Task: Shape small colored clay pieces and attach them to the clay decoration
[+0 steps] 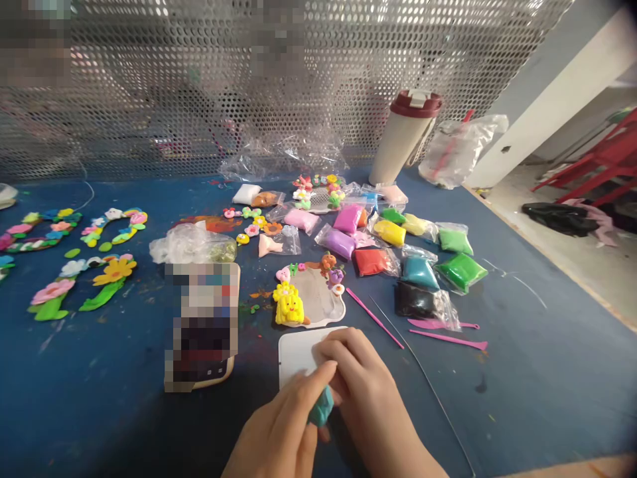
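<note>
A lump of teal modelling clay (322, 406) sits between my two hands near the front of the table. My left hand (286, 421) grips it, fingers bent and one finger reaching over its top. From the other side my right hand (365, 392) closes on the clay with curled fingers; its fingertips are partly hidden. Under the hands lies a white board (296, 352), half covered. Just beyond it is a white-edged plate (316, 297) with small clay figures round its rim, among them a yellow smiling clay figure (289, 309).
Bagged coloured clay (375, 261) lies at centre right. Pink modelling tools (448, 338) and a thin wire (425, 378) lie right of my hands. A phone (204, 325) is at left, with clay flower pieces (114, 271) beyond. A tumbler (405, 139) stands at the back against perforated metal (199, 133).
</note>
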